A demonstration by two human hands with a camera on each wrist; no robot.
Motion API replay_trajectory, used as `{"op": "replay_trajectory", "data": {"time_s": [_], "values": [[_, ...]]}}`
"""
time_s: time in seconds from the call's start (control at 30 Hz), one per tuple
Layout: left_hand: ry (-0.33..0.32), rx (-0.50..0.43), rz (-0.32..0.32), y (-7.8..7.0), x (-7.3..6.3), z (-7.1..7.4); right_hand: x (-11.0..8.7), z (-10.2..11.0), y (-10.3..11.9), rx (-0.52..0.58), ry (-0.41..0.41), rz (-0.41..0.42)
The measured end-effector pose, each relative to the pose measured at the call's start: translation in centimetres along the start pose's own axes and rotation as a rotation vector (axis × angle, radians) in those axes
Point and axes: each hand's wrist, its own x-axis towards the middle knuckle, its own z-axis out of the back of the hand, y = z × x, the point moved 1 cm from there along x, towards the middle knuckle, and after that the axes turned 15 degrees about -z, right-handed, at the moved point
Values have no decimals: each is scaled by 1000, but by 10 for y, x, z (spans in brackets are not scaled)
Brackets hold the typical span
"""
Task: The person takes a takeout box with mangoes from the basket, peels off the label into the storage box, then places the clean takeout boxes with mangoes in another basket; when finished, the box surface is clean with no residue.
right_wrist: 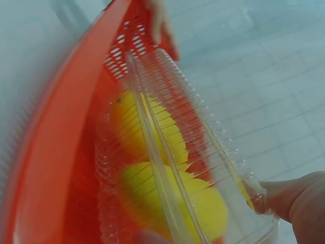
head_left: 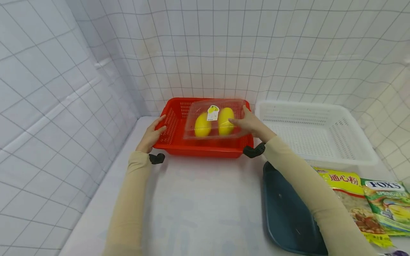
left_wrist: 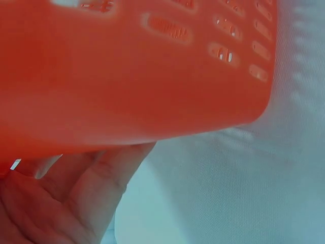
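Observation:
My right hand (head_left: 248, 123) grips the right end of a clear plastic box (head_left: 189, 124), with thumb and fingers spread across that end. Two yellow mangoes (head_left: 203, 125) show through it, and a small white label (head_left: 213, 113) is stuck on top. The box lies tilted within the outline of a red plastic basket (head_left: 205, 152); the right wrist view has its far end near the basket's perforated wall (right_wrist: 118, 53). On the basket's left side, my left hand (head_left: 151, 136) holds the rim, thumb and fingers over the edge. Part of that hand is hidden behind the red wall (left_wrist: 127, 91) in the left wrist view.
A white perforated basket (head_left: 358, 142) stands right of the red one. Under my right forearm lies a dark blue tray (head_left: 285, 213). Beside it are a yellow pasta bag (head_left: 355, 202) and a green FOX'S bag (head_left: 387, 206). White gridded sheeting (head_left: 208, 46) rises behind and at the sides.

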Motion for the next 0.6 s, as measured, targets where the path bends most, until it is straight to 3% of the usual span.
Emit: {"op": "replay_trajectory", "data": {"time_s": [0.2,0.37,0.6], "values": [[7,-4,-3,2,2,0,-27,26,-4,101,25,61],[-2,3,-17,6,2,3,-56,47,-11,119,3,98],[-4,-38,18,6,0,5,-100,70,-42,117,-17,195]]}}
